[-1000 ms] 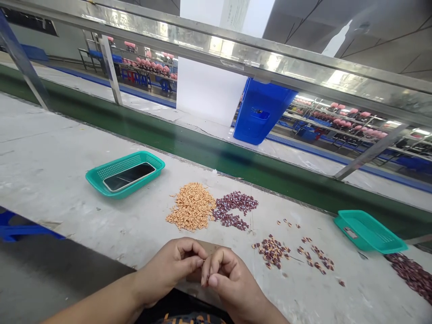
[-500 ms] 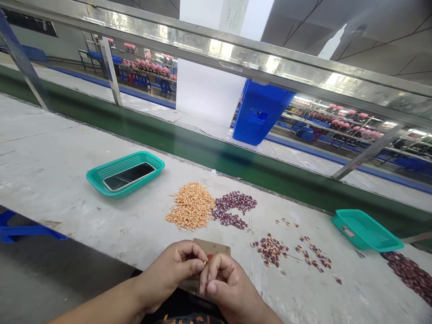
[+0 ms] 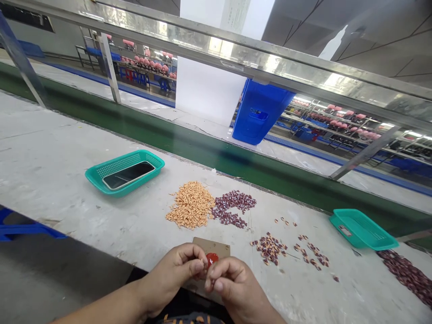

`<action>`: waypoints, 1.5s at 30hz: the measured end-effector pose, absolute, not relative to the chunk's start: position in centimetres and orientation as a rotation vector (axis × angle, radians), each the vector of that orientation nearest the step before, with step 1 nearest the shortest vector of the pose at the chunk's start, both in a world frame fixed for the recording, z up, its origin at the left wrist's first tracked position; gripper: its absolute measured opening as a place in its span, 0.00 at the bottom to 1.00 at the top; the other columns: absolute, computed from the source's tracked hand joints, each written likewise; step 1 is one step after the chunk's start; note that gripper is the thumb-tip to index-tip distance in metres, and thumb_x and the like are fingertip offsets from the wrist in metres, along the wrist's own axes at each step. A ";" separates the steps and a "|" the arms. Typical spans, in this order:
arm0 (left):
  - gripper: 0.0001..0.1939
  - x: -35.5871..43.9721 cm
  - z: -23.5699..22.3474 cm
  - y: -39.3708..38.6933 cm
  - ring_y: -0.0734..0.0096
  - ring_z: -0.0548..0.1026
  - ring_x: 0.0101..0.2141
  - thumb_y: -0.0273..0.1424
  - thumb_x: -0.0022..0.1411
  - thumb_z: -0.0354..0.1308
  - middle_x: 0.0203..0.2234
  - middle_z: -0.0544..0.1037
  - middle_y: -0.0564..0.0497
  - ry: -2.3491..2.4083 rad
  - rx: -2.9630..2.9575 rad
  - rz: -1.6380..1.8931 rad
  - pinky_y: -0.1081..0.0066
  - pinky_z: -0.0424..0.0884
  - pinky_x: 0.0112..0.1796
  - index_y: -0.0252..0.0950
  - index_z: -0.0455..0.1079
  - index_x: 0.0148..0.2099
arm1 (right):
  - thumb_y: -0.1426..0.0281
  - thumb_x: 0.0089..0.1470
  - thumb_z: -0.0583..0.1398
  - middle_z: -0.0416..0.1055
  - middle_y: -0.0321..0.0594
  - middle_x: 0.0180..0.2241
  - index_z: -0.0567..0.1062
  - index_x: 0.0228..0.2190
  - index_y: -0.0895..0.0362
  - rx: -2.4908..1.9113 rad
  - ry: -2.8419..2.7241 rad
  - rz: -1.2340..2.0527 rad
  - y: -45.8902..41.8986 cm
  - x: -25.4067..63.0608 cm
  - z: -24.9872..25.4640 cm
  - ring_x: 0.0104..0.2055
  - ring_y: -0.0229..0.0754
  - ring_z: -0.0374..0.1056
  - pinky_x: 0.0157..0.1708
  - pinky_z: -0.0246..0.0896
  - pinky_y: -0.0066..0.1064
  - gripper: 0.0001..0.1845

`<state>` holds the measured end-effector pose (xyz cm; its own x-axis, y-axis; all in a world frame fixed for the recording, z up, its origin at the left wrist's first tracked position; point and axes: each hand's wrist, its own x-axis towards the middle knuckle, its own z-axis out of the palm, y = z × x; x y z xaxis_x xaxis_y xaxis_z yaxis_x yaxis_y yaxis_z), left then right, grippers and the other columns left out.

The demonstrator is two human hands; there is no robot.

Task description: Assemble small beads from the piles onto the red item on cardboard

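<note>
Fingers (image 3: 196, 264) of the left hand (image 3: 170, 275) and the right hand (image 3: 234, 288) are curled inward and brought together at the tips, each set closed into a tight pinch. A small glossy red piece (image 3: 212, 258) is seen between the two hands, touching the fingertips and partly hidden by them; which hand bears it cannot be told, and its exact form cannot be made out. It is judged to be light and fairly stiff, with a smooth face likely to be slippery, so a hold at its edge between the fingertip pads would be the most secure.

A brown cardboard square (image 3: 211, 248) is laid on the tabletop (image 3: 50, 166) just beyond the hands, its near part hidden by them. Farther along the tabletop, a heap of orange-tan pieces (image 3: 191, 205) is placed just beside two patches of maroon pieces (image 3: 232, 207). To the right of the hands, a mixed cluster of maroon and tan pieces (image 3: 269, 248) and a looser scatter of similar pieces (image 3: 312, 253) are spread out. A long maroon heap (image 3: 408, 279) is shown at the right edge. A teal basket (image 3: 97, 175) holding a dark smartphone (image 3: 128, 175) is positioned at the left, and a teal tray (image 3: 362, 229) at the right. A green conveyor belt (image 3: 168, 137) runs behind the tabletop.
</note>
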<state>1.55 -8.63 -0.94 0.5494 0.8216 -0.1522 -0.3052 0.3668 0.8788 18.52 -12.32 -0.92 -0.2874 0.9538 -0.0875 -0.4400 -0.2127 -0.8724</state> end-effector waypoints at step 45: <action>0.12 1.9 -0.6 -9.2 0.74 0.67 0.23 0.40 0.51 0.64 0.19 0.72 0.57 0.823 0.901 0.788 0.74 0.64 0.28 0.35 0.71 0.30 | 0.73 0.49 0.60 0.67 0.35 0.28 0.73 0.25 0.54 -1.212 -1.523 0.796 -11.1 17.6 -0.4 0.33 0.40 0.66 0.34 0.60 0.30 0.03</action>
<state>1.89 -9.16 -0.60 0.4569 0.8489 -0.2657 -0.2284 0.4007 0.8873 17.61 -11.10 -0.45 -0.0069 0.9553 0.2954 0.3029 0.2836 -0.9099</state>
